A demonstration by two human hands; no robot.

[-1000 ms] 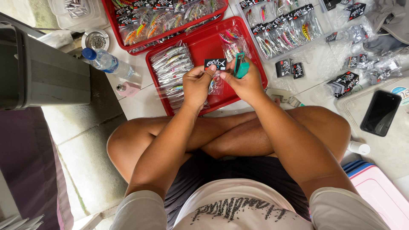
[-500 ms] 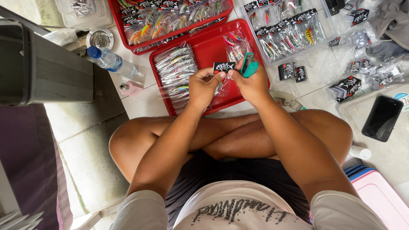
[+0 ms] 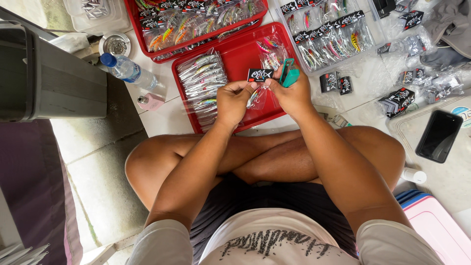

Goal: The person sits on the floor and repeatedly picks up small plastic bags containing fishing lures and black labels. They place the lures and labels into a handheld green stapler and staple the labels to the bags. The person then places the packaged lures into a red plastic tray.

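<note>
Lure packet (image 3: 259, 88), clear bag with black card header, pinched between left hand (image 3: 234, 100) and right hand (image 3: 293, 95); teal stapler (image 3: 288, 74) also gripped in right. Judged light, crinkly, slippery, hooks inside; best held at stiff header. Red tray (image 3: 245, 56) beneath.

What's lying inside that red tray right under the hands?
In the red tray: a row of clear-bagged fishing lures and a few more bags. The hands cover the near corner.

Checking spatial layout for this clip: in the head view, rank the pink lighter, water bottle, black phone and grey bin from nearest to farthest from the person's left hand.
From the left hand:
1. Pink lighter, just to its left on the white tiles.
2. Water bottle, up and left, lying on its side.
3. Grey bin, far left edge.
4. Black phone, far right, past the right hand.
</note>
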